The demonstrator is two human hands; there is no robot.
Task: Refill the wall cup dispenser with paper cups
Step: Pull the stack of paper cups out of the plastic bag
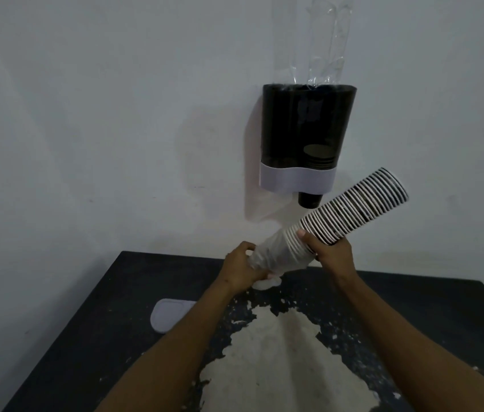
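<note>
A dark wall cup dispenser (306,126) with a pale lower band hangs on the wall. A black cup (310,200) pokes out of its bottom, and an empty clear plastic sleeve (328,40) sticks up from its top. I hold a long tilted stack of paper cups (353,206) below and to the right of the dispenser. My right hand (331,252) grips the stack near its middle. My left hand (242,269) grips the plastic wrap (270,252) bunched over the stack's lower end.
A dark table (86,337) with a large worn white patch (279,358) stands against the white wall. A pale rounded lid (169,315) lies flat on the table at the left, beside my left forearm.
</note>
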